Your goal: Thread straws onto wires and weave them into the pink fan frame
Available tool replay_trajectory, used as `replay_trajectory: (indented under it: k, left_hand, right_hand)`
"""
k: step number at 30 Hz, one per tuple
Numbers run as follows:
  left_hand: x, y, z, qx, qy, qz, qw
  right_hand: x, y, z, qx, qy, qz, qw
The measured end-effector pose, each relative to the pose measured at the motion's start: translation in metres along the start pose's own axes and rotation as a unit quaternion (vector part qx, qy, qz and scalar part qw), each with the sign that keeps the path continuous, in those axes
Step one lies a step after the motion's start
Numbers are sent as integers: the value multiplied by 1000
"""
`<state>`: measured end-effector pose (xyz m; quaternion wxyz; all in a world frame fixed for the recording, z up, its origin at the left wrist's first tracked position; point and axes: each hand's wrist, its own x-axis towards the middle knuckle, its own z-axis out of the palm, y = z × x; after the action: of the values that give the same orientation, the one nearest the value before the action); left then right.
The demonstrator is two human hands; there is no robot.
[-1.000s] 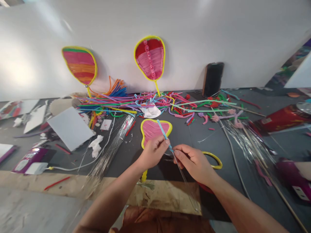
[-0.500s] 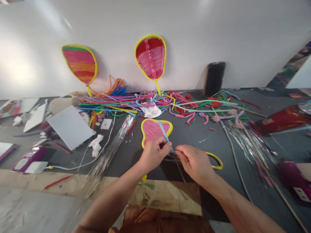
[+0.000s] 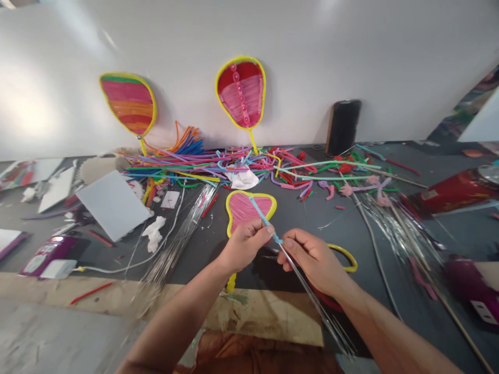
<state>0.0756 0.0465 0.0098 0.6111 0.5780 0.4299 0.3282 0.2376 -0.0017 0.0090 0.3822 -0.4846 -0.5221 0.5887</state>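
Note:
My left hand (image 3: 244,244) is closed in a pinch on a light blue twisted pipe cleaner strip (image 3: 258,209), whose upper part sticks out beyond the fingers. From the strip's lower end, several thin silver wires (image 3: 317,301) trail down and to the right. My right hand (image 3: 314,259) has thumb and fingers closed round the wires just below the blue part. Under the strip lies a pink fan-shaped panel (image 3: 239,208) with a yellow fuzzy rim, partly covered by my left hand. Beside my right hand is a yellow loop handle (image 3: 346,258), partly hidden.
Two finished-looking fans (image 3: 241,96) lean on the white wall behind a heap of coloured pipe cleaners (image 3: 175,163). A phone (image 3: 343,127) stands at the back. Bundles of bare wire (image 3: 183,234), a white square card (image 3: 113,205) and a red can (image 3: 456,189) lie around.
The blue strip has shifted, its upper tip moving slightly left. The silver wires now show as a longer bundle reaching down right. My right hand has turned, its fingers now below the strip's end.

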Motion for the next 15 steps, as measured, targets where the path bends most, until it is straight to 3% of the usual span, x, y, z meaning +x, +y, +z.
replay_trajectory:
  k: [6,15]
  left_hand:
    - [1,-8,-3,-75,-37,15,996]
    - [0,-13,0,-200,-93,44,974]
  right_hand:
    - [2,2,0,201,-52,78,975]
    - [4,11,7,264,-100,104,954]
